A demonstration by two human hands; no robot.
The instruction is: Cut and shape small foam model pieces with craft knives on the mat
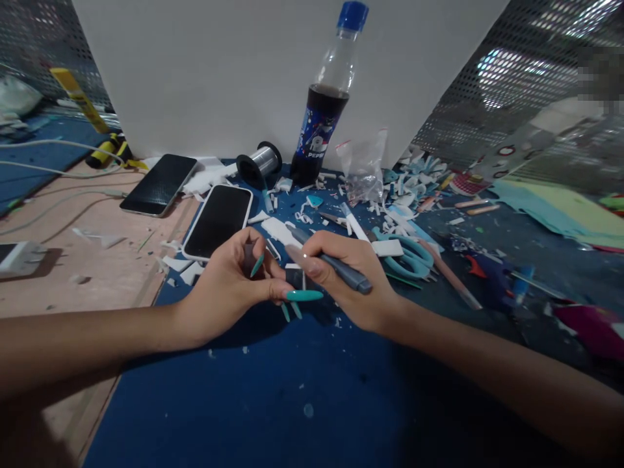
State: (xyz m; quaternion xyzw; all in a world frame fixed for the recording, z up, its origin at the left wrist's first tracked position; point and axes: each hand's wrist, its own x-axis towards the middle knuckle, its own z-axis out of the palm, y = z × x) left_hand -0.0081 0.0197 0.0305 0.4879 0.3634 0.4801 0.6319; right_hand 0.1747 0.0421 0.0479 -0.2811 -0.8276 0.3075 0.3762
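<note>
My left hand (234,279), with long teal nails, pinches a small dark piece with a white edge (295,277) between thumb and fingers. My right hand (358,279) is closed around a slim grey pen-shaped tool (345,272), its rounded end pointing toward me and to the right. Its far tip is partly covered by my fingers, so I cannot tell whether it is a knife or a pen. Both hands are close together above the blue work surface (273,396), the right fingertips right beside the dark piece.
Beyond my hands stand a Pepsi bottle (322,110), a wire spool (259,162) and a clear plastic bag (365,169). A white-edged phone (219,221) and a dark phone (160,184) lie left. Teal-handled scissors (414,260), white scraps (414,172) and coloured sheets (560,208) spread right.
</note>
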